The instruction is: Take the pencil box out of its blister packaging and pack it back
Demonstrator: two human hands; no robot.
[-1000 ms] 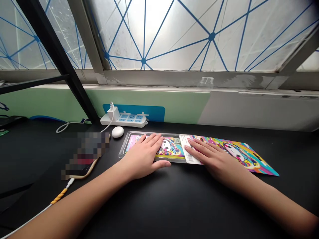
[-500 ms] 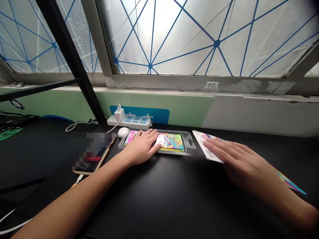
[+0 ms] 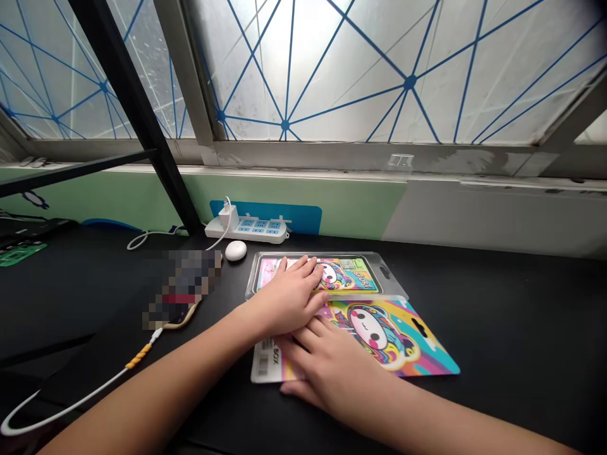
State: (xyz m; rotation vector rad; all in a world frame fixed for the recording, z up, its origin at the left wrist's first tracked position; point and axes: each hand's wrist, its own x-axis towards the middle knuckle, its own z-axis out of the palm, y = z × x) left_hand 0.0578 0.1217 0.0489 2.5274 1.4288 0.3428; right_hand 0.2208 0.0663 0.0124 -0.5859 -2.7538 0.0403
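Observation:
A clear plastic blister tray (image 3: 386, 278) with a colourful cartoon insert lies on the black desk (image 3: 521, 303). My left hand (image 3: 289, 300) rests flat on its left part, fingers stretched out. In front of it lies a colourful cartoon backing card (image 3: 408, 344) with a barcode strip at its left end. My right hand (image 3: 327, 366) lies flat on the card's left half, fingers spread toward my left hand and touching it.
A phone (image 3: 183, 291) on a yellow-tipped white cable (image 3: 95, 392) lies left of the tray. A white earbud case (image 3: 236, 250) and a white power strip (image 3: 246, 229) sit near the wall. A black frame post (image 3: 137, 114) rises at the left.
My right hand has slid the backing card from the right side to in front of the tray. The tray and my left hand have shifted slightly right.

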